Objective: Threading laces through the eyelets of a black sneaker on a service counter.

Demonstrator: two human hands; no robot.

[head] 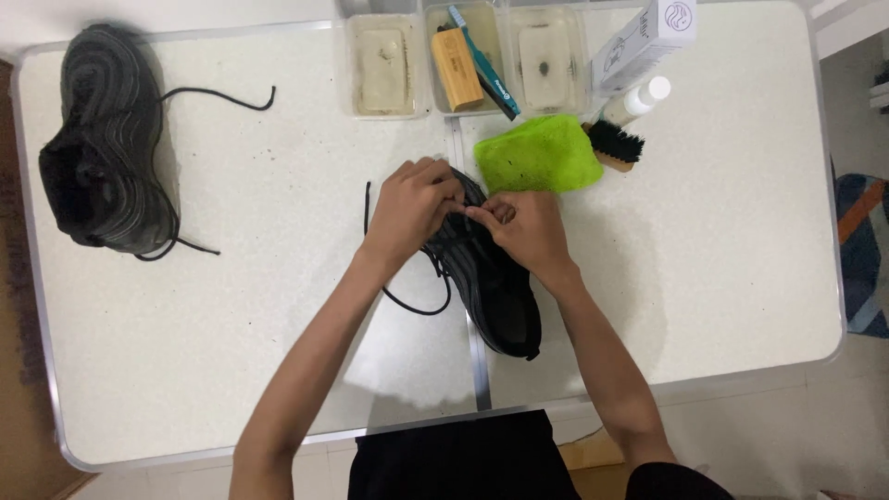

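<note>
L hand [412,206] steadies black mesh sneaker [489,278] on white table [722,231]; R hand [526,231] fingers pinched shut on thin black lace [417,304] at eyelets; second sneaker [106,148] well apart.

Shoe [491,287] at table [722,259] centre, second shoe [102,148] far left, cloth [537,153] and trays [468,60] behind

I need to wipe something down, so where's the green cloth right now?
In the head view, the green cloth lies on the table's far side, right of centre, just beyond the right hand, with a black-bristled brush at its right edge.
</note>
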